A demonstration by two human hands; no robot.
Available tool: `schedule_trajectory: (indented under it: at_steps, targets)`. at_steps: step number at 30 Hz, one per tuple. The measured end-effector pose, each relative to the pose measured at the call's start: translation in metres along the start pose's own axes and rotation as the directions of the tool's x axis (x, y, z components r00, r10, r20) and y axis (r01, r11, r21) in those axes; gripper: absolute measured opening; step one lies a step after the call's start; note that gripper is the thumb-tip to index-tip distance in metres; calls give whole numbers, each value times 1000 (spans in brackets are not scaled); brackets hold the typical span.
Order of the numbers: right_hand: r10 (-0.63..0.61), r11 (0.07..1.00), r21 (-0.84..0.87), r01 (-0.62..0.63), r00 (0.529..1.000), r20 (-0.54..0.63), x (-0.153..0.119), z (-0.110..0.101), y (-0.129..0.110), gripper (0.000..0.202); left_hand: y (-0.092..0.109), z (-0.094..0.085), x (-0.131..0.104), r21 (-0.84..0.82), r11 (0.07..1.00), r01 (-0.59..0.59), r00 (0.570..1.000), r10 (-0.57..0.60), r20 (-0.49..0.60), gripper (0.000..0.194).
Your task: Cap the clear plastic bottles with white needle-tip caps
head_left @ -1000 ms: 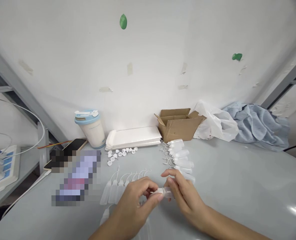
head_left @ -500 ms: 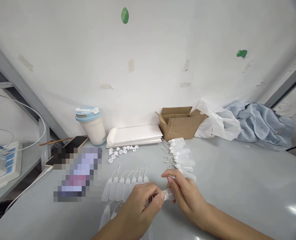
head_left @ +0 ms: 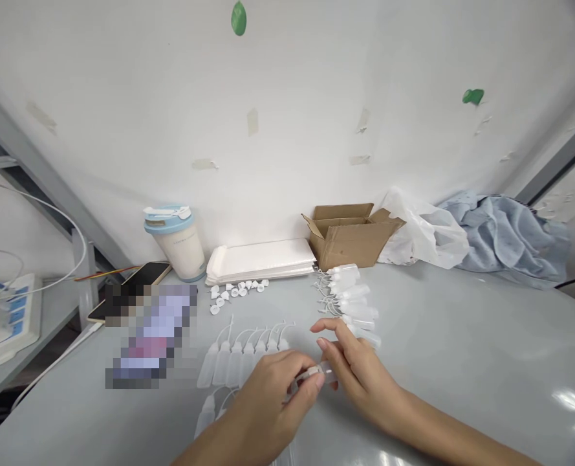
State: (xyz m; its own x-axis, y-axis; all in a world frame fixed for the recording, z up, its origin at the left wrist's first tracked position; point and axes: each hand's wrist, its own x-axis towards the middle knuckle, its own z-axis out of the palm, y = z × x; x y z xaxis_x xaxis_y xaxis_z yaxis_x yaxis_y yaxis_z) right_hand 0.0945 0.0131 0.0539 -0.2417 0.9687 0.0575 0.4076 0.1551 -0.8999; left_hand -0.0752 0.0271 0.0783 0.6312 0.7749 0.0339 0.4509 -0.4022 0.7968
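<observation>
Between my two hands lies a small translucent squeeze bottle (head_left: 328, 372), tilted sideways. My left hand (head_left: 275, 391) pinches its white neck end between thumb and forefinger. The bottle's body is gripped by my right hand (head_left: 362, 372), whose forefinger is lifted clear of it; the fingers hide much of the bottle. Beside my left hand stretches a row of similar bottles with thin looped straps (head_left: 223, 364). Nearer me, further bottles (head_left: 206, 414) are partly covered by my left forearm. Beyond my right hand lies a bunch of strapped bottles (head_left: 352, 294).
Small white caps (head_left: 235, 292) are scattered before a stack of white padded envelopes (head_left: 262, 257). Behind are a lidded cup (head_left: 183, 249), an open cardboard box (head_left: 358, 244), a plastic bag (head_left: 427, 233) and blue cloth (head_left: 510, 239). Two phones, one blurred (head_left: 154, 336), lie left.
My left thumb and fingers have shifted slightly at the bottle's neck, and more white shows between them. Both hands stay on the bottle. The camera view has moved a little.
</observation>
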Motion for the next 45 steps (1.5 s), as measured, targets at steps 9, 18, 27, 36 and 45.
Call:
schedule_trajectory:
  at_steps: [9, 18, 27, 36, 45]
  targets:
    - [-196, 970, -146, 196, 981, 14, 2, -8, -7, 23, -8, -9, 1, -394, 887, 241, 970, -225, 89, 35]
    - [-37, 997, -66, 37, 999, 0, 4, -9, -6, 34, -12, -1, 0, 21, 999, -40, 989, 43, -143, 15]
    - [-105, 994, -47, 103, 993, -46, 1, -10, -9, 26, -4, -10, 1, -381, 901, 207, 978, -185, 94, 31]
    - [-215, 976, -55, 213, 976, -30, 3, -10, -6, 27, -11, -8, 2, -384, 908, 169, 986, -158, 58, 36]
    - [7, 974, 224, -22, 998, 70, 10, -11, -2, 37, -20, -4, -1, 148, 983, -108, 982, 129, -138, 28]
